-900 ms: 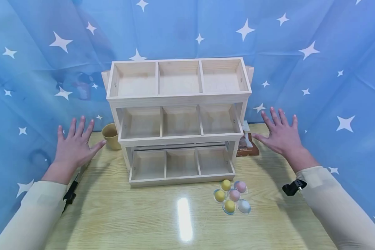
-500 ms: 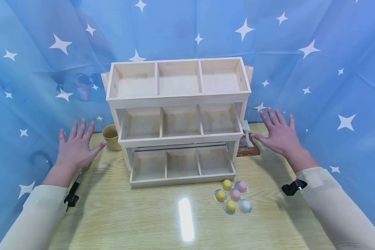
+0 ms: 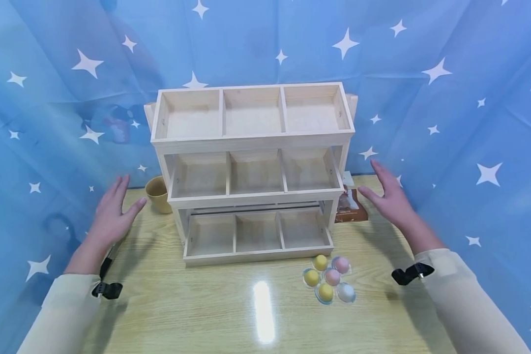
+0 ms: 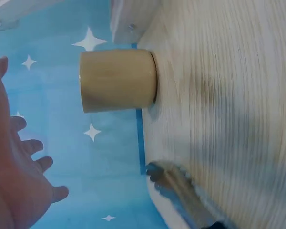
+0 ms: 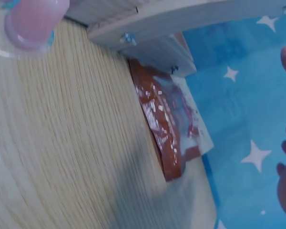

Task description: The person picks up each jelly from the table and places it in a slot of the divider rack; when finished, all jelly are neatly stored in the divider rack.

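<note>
My left hand (image 3: 113,216) hovers at the left of the table, fingers extended and thumb apart, holding nothing. Nearest to it stands a tan cup (image 3: 157,194), shown from the side in the left wrist view. Below that hand lies a metal utensil with a scalloped edge (image 4: 183,193), perhaps tongs, partly covered by the arm in the head view. On the other side, my right hand (image 3: 390,199) is held in the air with straight fingers and nothing in it. A brown and clear plastic packet (image 3: 350,209) lies close to it, partly behind the rack's leg.
A three-tier wooden rack (image 3: 253,198) stands mid-table, each tier split into three bare compartments. Several yellow, pink and white balls (image 3: 325,292) in clear plastic cups sit before its right front corner. A blue star-patterned curtain (image 3: 265,44) encloses the table.
Both hands have rotated from palms facing down to palms facing inward, and the wrists have moved slightly toward the middle. The rack, cup, packet and balls have stayed put.
</note>
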{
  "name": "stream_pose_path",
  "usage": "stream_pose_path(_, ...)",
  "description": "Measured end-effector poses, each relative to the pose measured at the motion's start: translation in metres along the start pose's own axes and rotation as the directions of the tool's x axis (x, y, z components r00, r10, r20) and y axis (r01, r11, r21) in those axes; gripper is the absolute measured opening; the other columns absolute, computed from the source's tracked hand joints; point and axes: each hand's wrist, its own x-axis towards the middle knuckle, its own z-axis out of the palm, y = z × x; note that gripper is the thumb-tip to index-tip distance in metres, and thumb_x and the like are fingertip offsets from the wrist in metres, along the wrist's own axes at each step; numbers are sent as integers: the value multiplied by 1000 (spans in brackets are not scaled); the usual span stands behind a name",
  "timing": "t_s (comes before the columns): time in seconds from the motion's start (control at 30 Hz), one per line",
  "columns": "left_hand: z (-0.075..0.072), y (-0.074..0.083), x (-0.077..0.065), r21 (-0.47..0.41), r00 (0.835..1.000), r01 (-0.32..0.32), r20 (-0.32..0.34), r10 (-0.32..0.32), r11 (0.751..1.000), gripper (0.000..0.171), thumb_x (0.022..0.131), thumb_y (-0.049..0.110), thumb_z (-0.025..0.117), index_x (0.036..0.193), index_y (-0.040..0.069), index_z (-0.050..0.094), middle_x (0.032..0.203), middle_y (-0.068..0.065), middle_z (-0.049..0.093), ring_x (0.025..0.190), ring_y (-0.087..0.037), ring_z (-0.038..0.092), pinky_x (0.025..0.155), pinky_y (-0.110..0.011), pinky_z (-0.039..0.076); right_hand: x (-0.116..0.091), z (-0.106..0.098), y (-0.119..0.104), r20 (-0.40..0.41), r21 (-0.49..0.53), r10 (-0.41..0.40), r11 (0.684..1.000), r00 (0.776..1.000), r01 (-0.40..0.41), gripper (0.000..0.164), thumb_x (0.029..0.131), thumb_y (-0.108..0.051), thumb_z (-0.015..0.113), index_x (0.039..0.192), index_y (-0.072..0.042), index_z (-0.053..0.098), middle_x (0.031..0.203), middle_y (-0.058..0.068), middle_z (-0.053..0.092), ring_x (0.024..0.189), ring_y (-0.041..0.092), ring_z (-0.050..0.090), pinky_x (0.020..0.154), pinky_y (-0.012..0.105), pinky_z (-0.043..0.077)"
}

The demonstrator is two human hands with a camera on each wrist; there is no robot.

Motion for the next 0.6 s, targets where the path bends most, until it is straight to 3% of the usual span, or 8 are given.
stream_pose_path(0.1, 1, 5, -5, -162, 1000, 14, -20, -18, 987, 83, 116, 45, 54, 179, 25, 4, 185, -17, 1, 165, -55, 4, 121, -85, 7, -5, 4, -6, 5, 57, 44, 997, 999, -45, 89, 112, -41, 68, 178, -40, 9, 185, 9, 9, 166, 51, 9, 124, 80, 12)
stream_pose_path(0.23, 3, 16, -12, -355, 998, 50, -26, -63, 933, 81, 116, 42, 57, 179, 29, 7, 185, -16, 9, 166, -50, 14, 125, -76, 17, -10, 11, -11, 14, 149, 72, 986, 997, -73, 85, 114, -37, 65, 179, -37, 10, 185, 12, 13, 165, 52, 15, 124, 79, 18)
stream_pose_path(0.3, 5, 19, -14, -426, 997, 44, -33, -64, 904, 81, 116, 40, 58, 179, 27, 10, 184, -15, 14, 166, -46, 18, 132, -52, 24, -12, 15, -10, 7, 197, 72, 978, 997, -72, 84, 114, -35, 65, 179, -35, 12, 183, 14, 18, 164, 50, 20, 124, 77, 22)
stream_pose_path(0.37, 8, 20, -16, -471, 998, 18, -46, -45, 882, 79, 116, 34, 59, 179, 22, 13, 183, -17, 18, 165, -44, 22, 128, -29, 30, -13, 19, -10, -11, 237, 62, 970, 998, -57, 83, 114, -34, 66, 179, -30, 16, 182, 15, 23, 164, 47, 23, 125, 73, 24)
stream_pose_path(0.47, 12, 19, -17, -500, 998, -19, -63, -15, 866, 77, 116, 27, 60, 178, 15, 16, 180, -20, 24, 163, -44, 26, 107, -4, 34, -13, 24, -9, -46, 271, 42, 962, 998, -28, 79, 113, -29, 67, 178, -24, 23, 179, 16, 30, 162, 45, 30, 125, 70, 28)
stream_pose_path(0.6, 16, 21, -18, -501, 998, -29, -62, -2, 865, 77, 116, 21, 61, 178, 11, 16, 176, -25, 29, 160, -48, 31, 103, -5, 38, -14, 28, -10, -55, 291, 24, 957, 998, -8, 76, 113, -24, 67, 177, -17, 26, 177, 18, 33, 160, 45, 32, 125, 67, 28)
